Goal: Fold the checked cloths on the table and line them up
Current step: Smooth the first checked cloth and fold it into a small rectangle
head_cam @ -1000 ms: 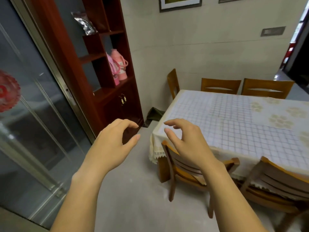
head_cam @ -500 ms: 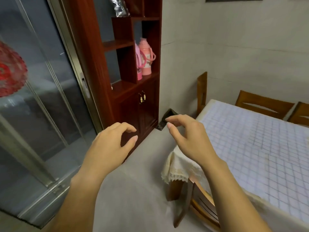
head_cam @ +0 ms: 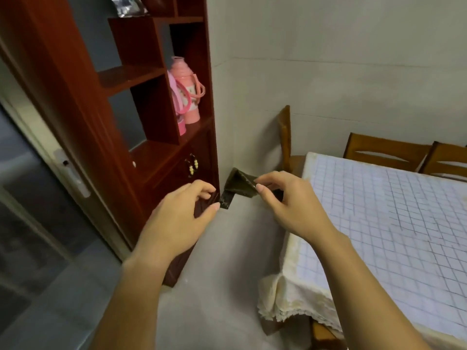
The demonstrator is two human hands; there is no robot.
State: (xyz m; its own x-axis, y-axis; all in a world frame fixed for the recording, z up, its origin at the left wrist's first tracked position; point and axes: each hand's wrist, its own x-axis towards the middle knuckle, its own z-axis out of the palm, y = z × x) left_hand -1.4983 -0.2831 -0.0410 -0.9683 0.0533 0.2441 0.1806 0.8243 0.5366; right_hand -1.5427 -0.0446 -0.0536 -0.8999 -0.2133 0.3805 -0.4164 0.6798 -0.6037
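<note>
My left hand [head_cam: 177, 218] and my right hand [head_cam: 290, 205] hover in mid-air over the floor, left of the table. Their fingers are curled and apart, and they hold nothing. The table [head_cam: 293, 294] at the right wears a white cover with a blue checked pattern [head_cam: 391, 223] and a lace hem. No loose checked cloth shows on the part of the table in view. A dark green folded thing [head_cam: 237, 185] lies on the floor in the corner, beyond my right fingertips; I cannot tell what it is.
A red-brown wooden cabinet [head_cam: 151, 97] stands at the left with pink flasks [head_cam: 187, 97] on a shelf. A glass sliding door [head_cam: 38, 223] is further left. Wooden chairs stand at the table's far end [head_cam: 285, 137] and far side [head_cam: 384, 152]. Bare grey floor lies below my hands.
The view has swung left and moved nearer the corner, so the cabinet fills more of it and less of the table shows. Both hands keep the same curled, empty pose.
</note>
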